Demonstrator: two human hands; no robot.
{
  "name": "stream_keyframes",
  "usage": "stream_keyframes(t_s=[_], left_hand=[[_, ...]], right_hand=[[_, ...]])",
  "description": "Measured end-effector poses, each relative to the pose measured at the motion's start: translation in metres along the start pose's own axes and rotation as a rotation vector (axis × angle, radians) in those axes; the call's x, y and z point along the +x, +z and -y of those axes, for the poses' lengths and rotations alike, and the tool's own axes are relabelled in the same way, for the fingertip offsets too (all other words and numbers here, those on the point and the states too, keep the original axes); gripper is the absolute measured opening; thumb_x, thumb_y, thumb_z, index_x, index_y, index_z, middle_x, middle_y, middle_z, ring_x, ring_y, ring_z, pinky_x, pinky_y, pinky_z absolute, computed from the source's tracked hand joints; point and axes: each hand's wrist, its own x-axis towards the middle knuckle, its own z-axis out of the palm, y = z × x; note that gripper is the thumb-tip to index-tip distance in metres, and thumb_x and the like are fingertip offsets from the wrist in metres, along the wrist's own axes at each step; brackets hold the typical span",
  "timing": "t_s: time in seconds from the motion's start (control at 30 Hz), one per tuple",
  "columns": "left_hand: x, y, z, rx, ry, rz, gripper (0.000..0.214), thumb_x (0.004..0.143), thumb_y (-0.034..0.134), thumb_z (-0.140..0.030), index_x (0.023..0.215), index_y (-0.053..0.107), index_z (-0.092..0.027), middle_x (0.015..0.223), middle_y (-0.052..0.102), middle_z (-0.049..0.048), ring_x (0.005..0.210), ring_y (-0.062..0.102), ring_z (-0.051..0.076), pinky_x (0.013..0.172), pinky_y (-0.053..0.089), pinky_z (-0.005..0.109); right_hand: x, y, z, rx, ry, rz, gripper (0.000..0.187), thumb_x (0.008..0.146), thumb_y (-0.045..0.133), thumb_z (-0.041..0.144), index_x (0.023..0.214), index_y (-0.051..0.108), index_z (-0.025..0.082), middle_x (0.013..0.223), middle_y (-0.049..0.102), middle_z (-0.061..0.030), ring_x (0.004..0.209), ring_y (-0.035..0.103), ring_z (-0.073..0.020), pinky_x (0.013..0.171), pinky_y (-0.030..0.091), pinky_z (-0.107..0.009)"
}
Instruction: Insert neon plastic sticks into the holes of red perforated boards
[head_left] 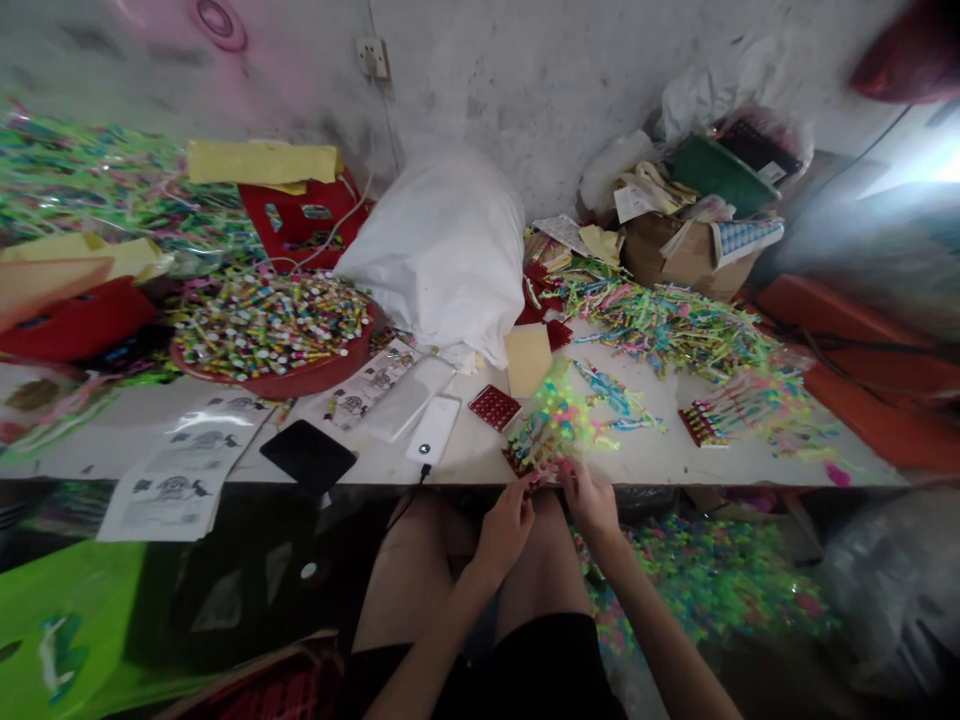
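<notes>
Both my hands meet at the table's front edge over a red holder (525, 462) stuck full of small neon toy sticks (559, 415). My left hand (506, 525) is closed in a pinch at the holder's near edge. My right hand (589, 500) is also closed, its fingers pinched on the bottom of the stick bunch. The bunch is blurred, so single pieces do not show. An empty red holder (494, 407) lies just to the left on the white table (480, 455). A filled one (701, 422) lies to the right.
A red tray (274, 335) heaped with small coloured pieces stands at left, a white sack (446, 250) behind centre. A white power bank (433, 430), a black pad (308, 456) and printed sheets (187, 465) lie near the front edge. Loose neon sticks (675, 325) and a cardboard box (690, 255) sit right.
</notes>
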Motion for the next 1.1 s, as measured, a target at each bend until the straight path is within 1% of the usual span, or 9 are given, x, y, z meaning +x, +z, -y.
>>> stream_keyframes(t_s=[0.2,0.33,0.43,0.6,0.73,0.83,0.9,1.0,1.1], left_hand=[[-0.008,0.004,-0.003,0.218,0.079,0.018,0.055,0.087,0.037,-0.011,0.14,0.025,-0.021,0.133,0.047,0.0076,0.12,0.046,0.018,0.099,0.042,0.034],[-0.011,0.007,-0.007,0.34,0.051,0.048,0.059,0.087,0.036,-0.01,0.143,0.02,-0.023,0.131,0.049,0.0066,0.115,0.05,0.017,0.094,0.046,0.033],[-0.011,0.007,-0.013,0.445,0.002,0.069,0.058,0.088,0.036,-0.012,0.143,0.02,-0.022,0.122,0.055,0.0071,0.106,0.055,0.018,0.089,0.048,0.032],[-0.007,0.003,-0.024,0.632,-0.12,0.128,0.057,0.09,0.038,-0.016,0.144,0.021,-0.023,0.099,0.062,0.0066,0.09,0.06,0.02,0.075,0.05,0.03],[0.001,-0.007,-0.031,0.707,-0.186,0.22,0.062,0.089,0.04,-0.015,0.145,0.018,-0.027,0.099,0.062,0.0072,0.09,0.061,0.021,0.07,0.051,0.03],[0.008,-0.015,-0.036,0.719,-0.212,0.284,0.064,0.087,0.043,-0.014,0.144,0.019,-0.028,0.103,0.062,0.0081,0.093,0.061,0.023,0.072,0.051,0.032],[0.011,-0.019,-0.037,0.72,-0.195,0.302,0.063,0.086,0.043,-0.013,0.144,0.021,-0.027,0.104,0.063,0.0082,0.095,0.061,0.023,0.074,0.051,0.033],[0.015,-0.022,-0.038,0.723,-0.159,0.316,0.061,0.086,0.042,-0.013,0.143,0.024,-0.024,0.107,0.064,0.009,0.097,0.061,0.023,0.075,0.051,0.032],[0.016,-0.021,-0.038,0.741,-0.166,0.332,0.06,0.086,0.043,-0.014,0.143,0.024,-0.021,0.105,0.065,0.0104,0.094,0.063,0.023,0.073,0.051,0.032]], right_hand=[[0.014,0.001,0.007,-0.065,0.02,-0.035,0.042,0.096,0.023,0.038,0.086,0.059,0.018,0.068,0.067,-0.0053,0.06,0.062,-0.0163,0.049,0.037,-0.022],[0.015,0.001,0.008,-0.064,-0.001,-0.066,0.04,0.096,0.024,0.036,0.082,0.057,0.018,0.064,0.064,-0.005,0.057,0.06,-0.0159,0.048,0.034,-0.022],[0.014,0.001,0.01,-0.05,0.006,-0.053,0.039,0.096,0.024,0.037,0.081,0.056,0.019,0.064,0.065,-0.0045,0.056,0.061,-0.0162,0.046,0.034,-0.022],[0.011,0.005,0.014,0.024,-0.004,-0.026,0.038,0.096,0.025,0.039,0.09,0.056,0.017,0.07,0.068,-0.005,0.059,0.065,-0.0173,0.045,0.035,-0.022],[0.014,0.011,0.017,0.078,-0.011,0.0,0.035,0.096,0.029,0.038,0.095,0.056,0.017,0.08,0.069,-0.0075,0.065,0.067,-0.0179,0.045,0.037,-0.022],[0.013,0.012,0.022,0.126,0.03,0.034,0.034,0.095,0.031,0.04,0.1,0.056,0.018,0.085,0.07,-0.0076,0.066,0.067,-0.0173,0.047,0.041,-0.022],[0.007,0.009,0.021,0.149,0.08,0.043,0.034,0.094,0.032,0.042,0.104,0.056,0.019,0.082,0.07,-0.0058,0.063,0.066,-0.0167,0.049,0.043,-0.023],[-0.004,0.004,0.006,0.116,0.188,-0.017,0.036,0.093,0.032,0.044,0.103,0.057,0.02,0.077,0.069,-0.0037,0.062,0.066,-0.0171,0.053,0.045,-0.024],[-0.005,0.003,-0.03,0.015,0.322,-0.108,0.04,0.093,0.027,0.042,0.105,0.057,0.018,0.082,0.067,-0.0062,0.065,0.065,-0.0179,0.057,0.045,-0.026]])
